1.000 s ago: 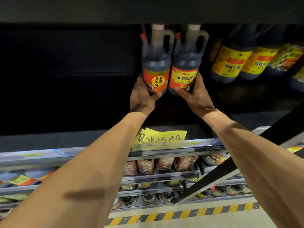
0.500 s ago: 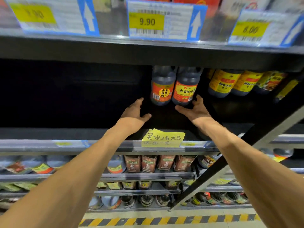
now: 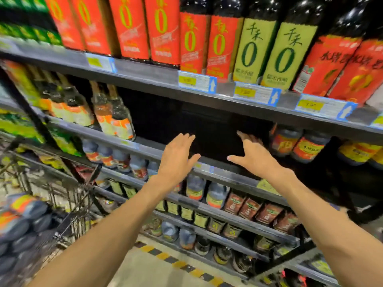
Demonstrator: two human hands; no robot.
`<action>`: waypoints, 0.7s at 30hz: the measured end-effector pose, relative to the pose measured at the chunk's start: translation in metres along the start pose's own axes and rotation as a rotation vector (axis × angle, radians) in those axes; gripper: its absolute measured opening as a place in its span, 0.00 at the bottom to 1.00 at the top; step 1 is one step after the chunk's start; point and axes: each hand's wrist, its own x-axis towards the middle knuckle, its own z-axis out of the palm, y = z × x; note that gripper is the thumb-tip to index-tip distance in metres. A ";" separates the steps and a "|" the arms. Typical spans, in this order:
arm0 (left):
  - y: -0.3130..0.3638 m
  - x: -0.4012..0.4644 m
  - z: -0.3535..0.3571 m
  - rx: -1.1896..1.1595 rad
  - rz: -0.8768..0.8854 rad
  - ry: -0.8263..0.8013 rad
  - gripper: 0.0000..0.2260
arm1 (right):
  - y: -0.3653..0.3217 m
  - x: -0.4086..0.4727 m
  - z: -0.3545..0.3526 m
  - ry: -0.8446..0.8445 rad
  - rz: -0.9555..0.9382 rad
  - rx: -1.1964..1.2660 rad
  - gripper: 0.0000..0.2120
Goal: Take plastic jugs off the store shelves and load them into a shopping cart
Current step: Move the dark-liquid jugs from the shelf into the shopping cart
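both hands have come away from the two orange-label jugs (image 3: pixel 298 145) since a second ago, and the view has swung up and left, so the shopping cart (image 3: pixel 68 206) now shows at the lower left.

head view: the left hand (image 3: pixel 176 156) hangs in front of the dark, bare stretch of shelf (image 3: pixel 207 129), fingers straight and spread, grip released, holding nothing. the right hand (image 3: pixel 251 155) reaches out just beside it, thumb splayed toward the left hand, fingers extended toward the back of the shelf, grip released too. those two orange-label jugs stand upright side by side on the same shelf, just right of the right hand, apart from it. more jugs (image 3: pixel 18 222) lie in the cart, blurred, dark bodies with orange and yellow labels. above, tall bottles with red labels (image 3: pixel 192 40) and green labels (image 3: pixel 288 56) line the upper shelf behind blue-edged price tags (image 3: pixel 196 81). a yellow-and-black stripe (image 3: pixel 176 264) runs along the floor.
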 end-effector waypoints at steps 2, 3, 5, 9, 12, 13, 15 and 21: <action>-0.039 -0.023 -0.027 0.079 -0.020 0.006 0.30 | -0.057 0.004 0.014 0.002 -0.168 -0.046 0.45; -0.060 -0.036 -0.041 0.119 -0.024 0.015 0.31 | -0.087 0.003 0.021 -0.011 -0.247 -0.055 0.45; -0.101 -0.068 -0.070 0.176 -0.062 0.038 0.31 | -0.143 0.002 0.039 -0.029 -0.409 -0.077 0.43; -0.187 -0.137 -0.123 0.254 -0.231 0.072 0.32 | -0.254 0.003 0.083 -0.012 -0.662 -0.145 0.41; -0.245 -0.204 -0.155 0.289 -0.369 0.108 0.32 | -0.341 -0.004 0.119 -0.027 -0.822 -0.161 0.41; -0.261 -0.227 -0.164 0.292 -0.419 0.114 0.32 | -0.369 -0.011 0.130 -0.040 -0.865 -0.163 0.41; -0.289 -0.275 -0.178 0.298 -0.533 0.122 0.32 | -0.420 -0.024 0.156 -0.075 -0.957 -0.152 0.41; -0.350 -0.400 -0.197 0.269 -0.789 0.201 0.31 | -0.544 -0.056 0.239 -0.220 -1.231 -0.158 0.42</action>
